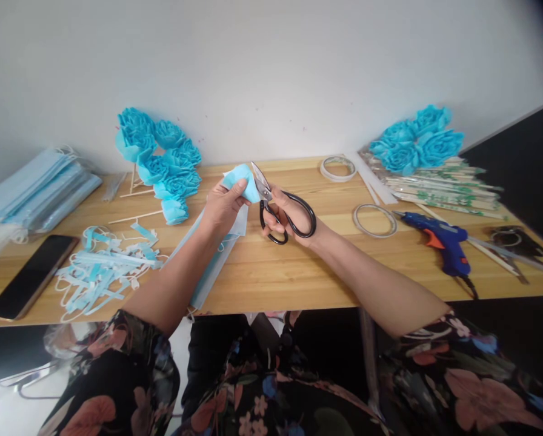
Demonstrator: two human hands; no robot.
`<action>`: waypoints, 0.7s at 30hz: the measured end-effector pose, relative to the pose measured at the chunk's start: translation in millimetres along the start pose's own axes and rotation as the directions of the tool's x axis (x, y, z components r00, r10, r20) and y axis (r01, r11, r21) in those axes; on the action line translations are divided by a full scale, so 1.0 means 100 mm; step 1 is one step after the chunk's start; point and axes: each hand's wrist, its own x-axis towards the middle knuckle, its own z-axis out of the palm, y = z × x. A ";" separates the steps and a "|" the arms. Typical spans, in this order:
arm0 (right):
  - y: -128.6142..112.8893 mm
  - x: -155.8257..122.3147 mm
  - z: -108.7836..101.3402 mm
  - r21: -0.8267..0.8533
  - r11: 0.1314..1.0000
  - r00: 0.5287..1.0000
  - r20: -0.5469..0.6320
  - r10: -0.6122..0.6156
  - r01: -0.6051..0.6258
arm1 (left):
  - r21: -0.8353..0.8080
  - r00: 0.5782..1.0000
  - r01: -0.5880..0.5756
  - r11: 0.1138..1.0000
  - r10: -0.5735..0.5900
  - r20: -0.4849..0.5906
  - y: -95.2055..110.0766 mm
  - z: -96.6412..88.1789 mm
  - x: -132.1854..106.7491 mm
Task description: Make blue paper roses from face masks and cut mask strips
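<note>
Pinched in my left hand (226,206) is a small light-blue piece of mask fabric (249,186), thumb on top. My right hand (283,209) grips black-handled scissors (300,213), fingers through the loops. The blades point up and away, parted slightly, beside the right edge of the fabric piece; whether they touch it I cannot tell. Beneath my left wrist lie more cut strips of blue mask fabric (212,272), partly hidden by the forearm.
Blue fabric flowers (174,160) stand at back left, more blue flowers (417,142) at back right near wrapped sticks (453,188). A mask stack (35,188), phone (33,275) and scrap pile (105,266) lie left; tape rolls (338,169) and a blue glue gun (444,239) right.
</note>
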 end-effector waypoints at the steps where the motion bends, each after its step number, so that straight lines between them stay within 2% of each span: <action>1: 0.00 0.00 0.01 -0.005 1.000 1.000 -0.009 -0.012 0.012 | 0.010 1.000 0.006 1.000 -0.006 -0.008 0.00 0.00 0.00; 7: -0.01 -0.01 0.05 -0.043 0.998 0.998 -0.044 -0.039 0.037 | 0.034 1.000 0.010 0.999 -0.010 -0.003 0.02 -0.01 0.01; 14: -0.03 -0.01 0.04 -0.037 0.998 0.998 -0.026 -0.059 0.058 | 0.032 1.000 -0.012 0.999 0.012 0.004 0.01 -0.03 0.02; 21: -0.04 -0.02 0.00 -0.022 0.999 0.999 0.002 0.034 -0.034 | 0.080 0.997 -0.032 0.996 0.036 -0.061 0.01 0.00 0.00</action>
